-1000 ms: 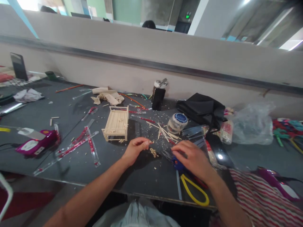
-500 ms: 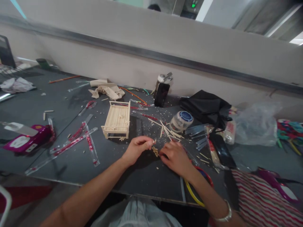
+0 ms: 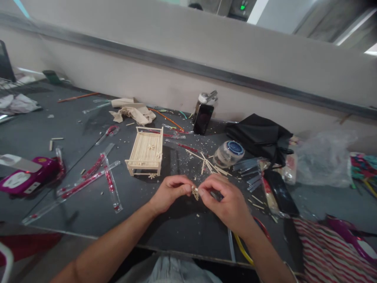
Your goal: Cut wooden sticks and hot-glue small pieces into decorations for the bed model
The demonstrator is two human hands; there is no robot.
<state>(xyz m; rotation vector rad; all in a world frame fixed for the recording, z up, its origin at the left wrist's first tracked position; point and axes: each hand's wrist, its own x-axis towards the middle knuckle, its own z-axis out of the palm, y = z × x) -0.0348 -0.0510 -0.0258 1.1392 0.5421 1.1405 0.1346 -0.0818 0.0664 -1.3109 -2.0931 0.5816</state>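
Note:
My left hand is closed in a pinch, thumb against forefinger, on a tiny pale wooden stick piece. Facing it, my right hand pinches another small pale bit, and the two sets of fingertips nearly meet. Just beneath them is a little cluster of short wooden pieces; the fingers partly cover it. To the left of my hands stands a miniature bed made of thin wooden sticks, with small stick shapes on its slats. Loose thin sticks lie beyond my right hand.
A clear jar with a blue lid and a propped phone stand farther back. At left are a purple glue gun and red sticks in plastic sleeves. A black bag and striped cloth are on the right.
My right hand has lifted from the table beside the cluster and come left to my left fingertips, now in a pinch. My left hand has dipped slightly. The view has shifted a little.

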